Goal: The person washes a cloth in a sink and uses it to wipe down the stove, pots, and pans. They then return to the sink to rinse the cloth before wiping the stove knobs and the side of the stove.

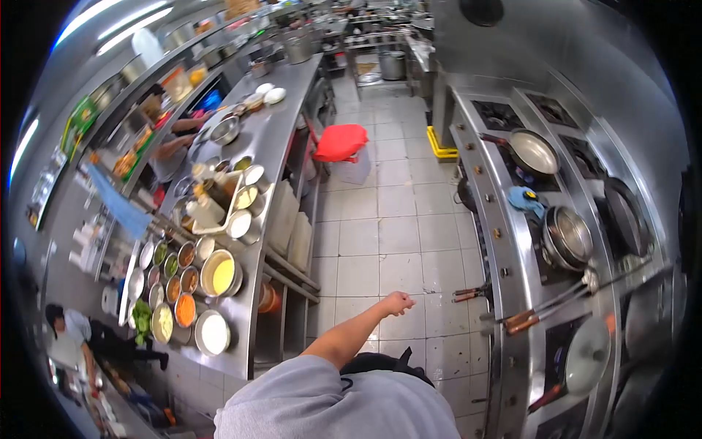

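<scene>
One bare hand reaches out over the tiled floor, at the end of a forearm that comes from the left side of the grey shirt; I take it for my left hand [395, 304]. Its fingers are curled together, and whether anything small is inside cannot be made out. It touches neither the steel counter [265, 219] on the left nor the stove [515, 293] on the right. My right hand does not show.
Bowls of sauces and chopped food, with a white bowl [213, 333], stand on the left counter. A red-lidded bin [342, 143] is ahead. The stove bears a frying pan [534, 152], stacked strainers [569, 238] and a lidded pan [588, 356]. Other people are at the left.
</scene>
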Demonstrator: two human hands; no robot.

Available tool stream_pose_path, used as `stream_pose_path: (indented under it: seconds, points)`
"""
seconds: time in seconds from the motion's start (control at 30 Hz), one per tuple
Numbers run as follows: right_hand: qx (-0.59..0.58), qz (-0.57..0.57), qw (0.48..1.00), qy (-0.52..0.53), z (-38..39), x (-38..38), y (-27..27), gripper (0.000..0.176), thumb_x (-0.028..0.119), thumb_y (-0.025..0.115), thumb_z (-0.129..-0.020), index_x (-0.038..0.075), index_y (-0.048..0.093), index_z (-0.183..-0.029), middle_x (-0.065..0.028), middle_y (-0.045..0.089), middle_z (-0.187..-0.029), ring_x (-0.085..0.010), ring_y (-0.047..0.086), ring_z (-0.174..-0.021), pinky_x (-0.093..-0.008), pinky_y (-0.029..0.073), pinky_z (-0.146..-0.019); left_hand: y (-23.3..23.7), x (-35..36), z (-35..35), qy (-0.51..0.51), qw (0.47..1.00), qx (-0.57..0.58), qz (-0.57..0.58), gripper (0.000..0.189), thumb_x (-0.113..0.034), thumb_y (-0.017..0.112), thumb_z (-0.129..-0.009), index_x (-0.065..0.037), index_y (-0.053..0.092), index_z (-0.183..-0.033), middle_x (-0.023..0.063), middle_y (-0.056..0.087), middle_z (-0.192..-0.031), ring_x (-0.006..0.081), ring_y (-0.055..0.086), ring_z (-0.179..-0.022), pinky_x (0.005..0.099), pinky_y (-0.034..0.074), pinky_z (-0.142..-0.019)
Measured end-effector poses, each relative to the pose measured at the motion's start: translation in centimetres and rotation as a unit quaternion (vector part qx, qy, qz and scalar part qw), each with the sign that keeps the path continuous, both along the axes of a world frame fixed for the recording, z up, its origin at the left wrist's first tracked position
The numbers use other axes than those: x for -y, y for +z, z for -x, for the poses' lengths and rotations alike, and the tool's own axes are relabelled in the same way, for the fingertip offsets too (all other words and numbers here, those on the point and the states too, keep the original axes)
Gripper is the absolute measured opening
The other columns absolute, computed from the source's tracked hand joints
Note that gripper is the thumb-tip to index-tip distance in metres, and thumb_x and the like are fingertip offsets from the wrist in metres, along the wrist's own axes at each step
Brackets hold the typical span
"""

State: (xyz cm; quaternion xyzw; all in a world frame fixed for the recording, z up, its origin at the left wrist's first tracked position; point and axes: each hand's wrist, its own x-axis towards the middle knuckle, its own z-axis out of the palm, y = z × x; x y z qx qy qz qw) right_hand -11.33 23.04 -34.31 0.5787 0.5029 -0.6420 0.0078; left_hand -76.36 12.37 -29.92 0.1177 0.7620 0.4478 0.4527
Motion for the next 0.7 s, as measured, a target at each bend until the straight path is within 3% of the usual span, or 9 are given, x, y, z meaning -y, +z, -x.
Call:
stream_pose_path:
  seconds: [0.07, 0.1, 0.13, 0.2, 0.3, 0.4, 0.47, 0.63, 0.7]
  points:
    - [-0.001, -0.192, 0.941, 0.279, 9.4, -7.3, 0.5, 0.021, 0.023, 0.057, -0.088, 0.004, 0.054, -0.096, -0.0049, 0.057, -0.074, -0.0134, 0.054, -0.060, -0.0278, 0.044, -0.051, 1.1, -1.5, 0.7, -0.021, 0.999, -0.046, -0.010, 0.032, -0.039, 0.062, -0.083, -0.007, 0.063, -0.080, 0.0081, 0.064, -0.071, 0.0179, 0.060, -0.058, 0.0316, 0.047, -0.047]
    - [-0.027, -0.232, 0.916, 0.327, 14.7, -9.5, 2.0, 0.017, 0.021, 0.057, -0.088, 0.005, 0.054, -0.092, -0.0033, 0.056, -0.069, -0.0122, 0.052, -0.055, -0.0272, 0.043, -0.048, 1.7, -2.5, 1.1, -0.013, 0.999, -0.046, -0.009, 0.032, -0.039, 0.062, -0.083, -0.007, 0.063, -0.080, 0.0081, 0.064, -0.071, 0.0179, 0.060, -0.058, 0.0316, 0.047, -0.047]
    - [-0.073, -0.045, 0.989, 0.122, 20.4, -10.5, 5.1, 0.014, 0.020, 0.057, -0.087, 0.006, 0.057, -0.090, -0.0015, 0.054, -0.066, -0.0100, 0.049, -0.054, -0.0262, 0.040, -0.046, 2.5, -3.8, 1.9, -0.018, 0.995, -0.099, -0.012, 0.032, -0.038, 0.063, -0.082, -0.006, 0.063, -0.080, 0.0095, 0.064, -0.072, 0.0201, 0.061, -0.063, 0.0338, 0.048, -0.054]
    - [-0.129, -0.102, 0.970, 0.177, 28.7, -13.8, 7.3, 0.027, 0.011, 0.055, -0.087, 0.007, 0.055, -0.113, -0.0007, 0.057, -0.082, -0.0078, 0.052, -0.063, -0.0226, 0.043, -0.050, 4.4, -6.4, 3.2, -0.027, 0.984, -0.177, -0.022, 0.031, -0.036, 0.064, -0.081, -0.006, 0.063, -0.085, 0.0128, 0.065, -0.078, 0.0239, 0.062, -0.071, 0.0370, 0.050, -0.067]
    - [-0.206, -0.060, 0.957, 0.196, 40.9, -16.2, 14.7, 0.059, 0.009, 0.058, -0.086, 0.010, 0.031, -0.139, -0.0014, 0.055, -0.088, -0.0094, 0.053, -0.074, -0.0231, 0.048, -0.063, 4.2, -11.9, 5.8, -0.010, 0.956, -0.273, -0.106, 0.031, -0.031, 0.065, -0.080, -0.010, 0.063, -0.103, 0.0151, 0.065, -0.097, 0.0280, 0.062, -0.084, 0.0379, 0.049, -0.078]
    - [-0.276, -0.118, 0.929, 0.216, 49.4, -18.2, 18.6, 0.061, 0.012, 0.060, -0.086, 0.007, 0.030, -0.139, -0.0067, 0.060, -0.096, -0.0127, 0.057, -0.077, -0.0259, 0.048, -0.070, 5.2, -19.0, 9.6, -0.037, 0.963, -0.234, -0.126, 0.040, -0.028, 0.066, -0.080, -0.011, 0.057, -0.115, 0.0169, 0.060, -0.110, 0.0313, 0.058, -0.099, 0.0378, 0.045, -0.088]
    - [-0.232, -0.142, 0.940, 0.206, 53.1, -19.6, 19.0, 0.061, 0.014, 0.062, -0.085, 0.007, 0.033, -0.138, -0.0097, 0.060, -0.100, -0.0147, 0.058, -0.080, -0.0280, 0.048, -0.074, 6.7, -24.2, 11.8, -0.075, 0.964, -0.218, -0.130, 0.042, -0.027, 0.066, -0.079, -0.009, 0.056, -0.116, 0.0177, 0.059, -0.112, 0.0326, 0.056, -0.104, 0.0381, 0.044, -0.091]
    - [-0.103, -0.305, 0.924, 0.208, 61.4, -24.5, 12.1, 0.056, 0.022, 0.065, -0.081, 0.004, 0.044, -0.130, -0.0113, 0.061, -0.104, -0.0223, 0.060, -0.082, -0.0333, 0.049, -0.077, 6.7, -37.6, 18.3, -0.125, 0.848, -0.442, -0.264, 0.051, -0.021, 0.069, -0.075, -0.001, 0.050, -0.117, 0.0194, 0.052, -0.122, 0.0362, 0.048, -0.114, 0.0400, 0.039, -0.097]
    - [-0.101, -0.277, 0.936, 0.191, 63.5, -26.2, 12.2, 0.054, 0.024, 0.065, -0.081, 0.005, 0.046, -0.128, -0.0116, 0.061, -0.104, -0.0232, 0.060, -0.083, -0.0337, 0.049, -0.078, 8.2, -41.7, 19.8, -0.164, 0.836, -0.451, -0.265, 0.053, -0.021, 0.070, -0.074, -0.001, 0.049, -0.118, 0.0199, 0.051, -0.123, 0.0364, 0.047, -0.114, 0.0403, 0.038, -0.097]
